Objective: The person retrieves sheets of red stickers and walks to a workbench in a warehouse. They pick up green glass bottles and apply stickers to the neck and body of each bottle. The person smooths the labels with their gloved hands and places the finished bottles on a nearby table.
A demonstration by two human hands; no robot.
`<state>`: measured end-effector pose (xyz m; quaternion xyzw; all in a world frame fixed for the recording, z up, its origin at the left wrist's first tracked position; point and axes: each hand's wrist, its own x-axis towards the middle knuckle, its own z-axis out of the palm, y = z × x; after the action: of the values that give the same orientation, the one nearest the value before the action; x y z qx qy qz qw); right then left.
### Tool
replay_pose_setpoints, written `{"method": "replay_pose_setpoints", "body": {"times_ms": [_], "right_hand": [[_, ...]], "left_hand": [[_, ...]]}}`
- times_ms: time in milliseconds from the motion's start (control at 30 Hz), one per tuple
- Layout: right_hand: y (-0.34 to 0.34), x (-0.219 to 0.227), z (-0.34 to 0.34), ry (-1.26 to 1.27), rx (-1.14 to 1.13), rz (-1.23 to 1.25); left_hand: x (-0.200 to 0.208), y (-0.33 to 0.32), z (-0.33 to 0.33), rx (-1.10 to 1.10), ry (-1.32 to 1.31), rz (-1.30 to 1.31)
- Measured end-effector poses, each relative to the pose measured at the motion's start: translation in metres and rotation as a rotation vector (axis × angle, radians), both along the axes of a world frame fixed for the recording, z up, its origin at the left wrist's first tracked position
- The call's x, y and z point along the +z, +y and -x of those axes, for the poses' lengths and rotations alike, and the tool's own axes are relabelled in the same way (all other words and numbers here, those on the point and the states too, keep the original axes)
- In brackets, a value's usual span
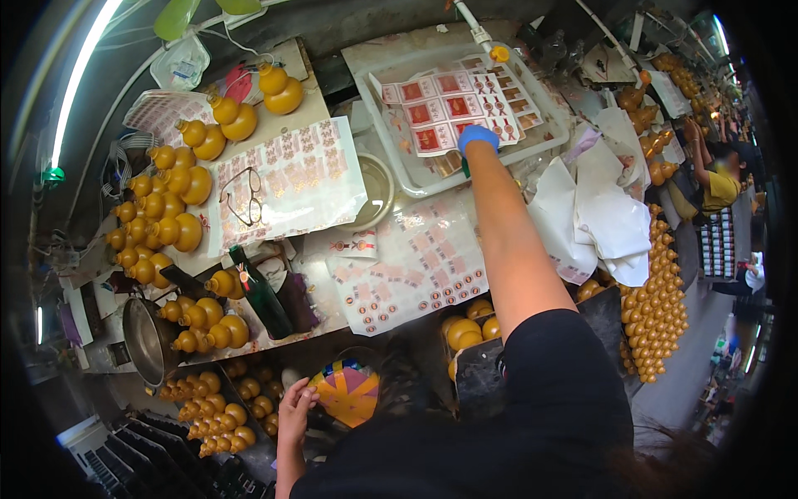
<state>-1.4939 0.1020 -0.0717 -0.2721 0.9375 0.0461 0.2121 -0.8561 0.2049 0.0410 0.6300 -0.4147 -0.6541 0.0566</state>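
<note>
My right hand (479,139), in a blue glove, reaches far forward over a white plastic tray (397,158). Its fingers are closed at the near edge of a label sheet (445,106) with red and white squares; the fingertips are partly hidden. Under this sheet lie more printed sheets (532,108), inside the tray. Low down at the left, my left hand (296,403) holds nothing, its fingers loosely bent and apart. Beside it is a round orange and purple patterned thing (347,392), perhaps a seat.
Gold gourd-shaped bottles (179,183) crowd the bench's left. Glasses (243,198) lie on a label sheet (307,179); near them are a green bottle (262,295), a metal pot (148,337) and a round basin (378,195). Crumpled white paper (611,216) lies right. Another person (719,183) works far right.
</note>
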Motion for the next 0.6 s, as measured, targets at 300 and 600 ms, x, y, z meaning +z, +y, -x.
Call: {"method": "replay_pose_setpoints", "body": {"times_ms": [300, 600], "right_hand": [[-0.024, -0.011, -0.031, 0.098, -0.001, 0.536], [0.010, 0.039, -0.276, -0.786, -0.290, 1.038]], "left_hand": [[-0.016, -0.032, -0.002, -0.338, 0.056, 0.079], [-0.064, -0.055, -0.013, -0.458, 0.103, 0.012]]}}
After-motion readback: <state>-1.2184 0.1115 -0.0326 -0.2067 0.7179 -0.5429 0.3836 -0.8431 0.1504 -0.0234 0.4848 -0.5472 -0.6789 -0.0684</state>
